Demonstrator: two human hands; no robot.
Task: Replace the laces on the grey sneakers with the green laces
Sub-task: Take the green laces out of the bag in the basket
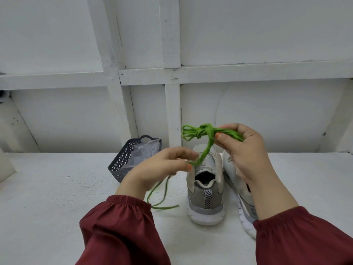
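The left hand, blurred, pinches one soft green strand between thumb and fingertips. Behind it sits a dark basket of lattice plastic holding a crinkled clear bag. A loose tail lies curved on the rough white table. The strand runs up to the laces, a knotted, woolly-looking bundle held above the sneakers. These are grey mesh with thick white soles, one upright with its heel towards the camera, the other tipped over just beside it. The right hand grips the bundle, fingers curled round it. The step looks like untangling. Next one lace must come free, so that its tip can be found for the lowest eyelets.
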